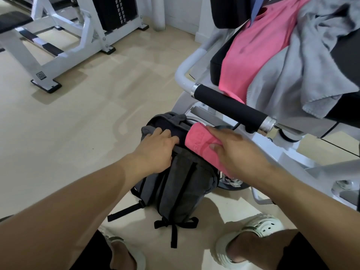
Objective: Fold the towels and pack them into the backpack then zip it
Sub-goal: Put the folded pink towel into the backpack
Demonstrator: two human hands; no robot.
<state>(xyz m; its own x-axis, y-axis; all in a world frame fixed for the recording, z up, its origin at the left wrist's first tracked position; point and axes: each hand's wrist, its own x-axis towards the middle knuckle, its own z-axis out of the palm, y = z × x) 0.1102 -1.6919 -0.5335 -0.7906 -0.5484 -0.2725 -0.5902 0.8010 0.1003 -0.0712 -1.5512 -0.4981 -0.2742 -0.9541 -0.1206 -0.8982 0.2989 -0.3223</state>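
Your left hand (155,147) grips the near rim of the backpack (175,184) at its mouth, fingers curled over the edge into the dark opening, which looks meant to hold the bag steady and keep the mouth spread. The backpack stands on the floor (78,117) just in front of your feet, leaning toward the white exercise machine (288,152) behind it, so it probably needs that bracing hand.

Your right hand (235,152) holds the folded pink towel (198,141), thumb on top and fingers wrapped round its far side. The towel lies across the right part of the opening, its forward end over the dark interior; I cannot tell how much has gone inside. Holding it as a tight roll should help it slide in without unfolding.

Two more remain draped over the machine's seat: a second pink towel (259,47) and a grey towel (303,71), both loose and unfolded. So you are judged to be early in the packing, with zipping not yet begun.
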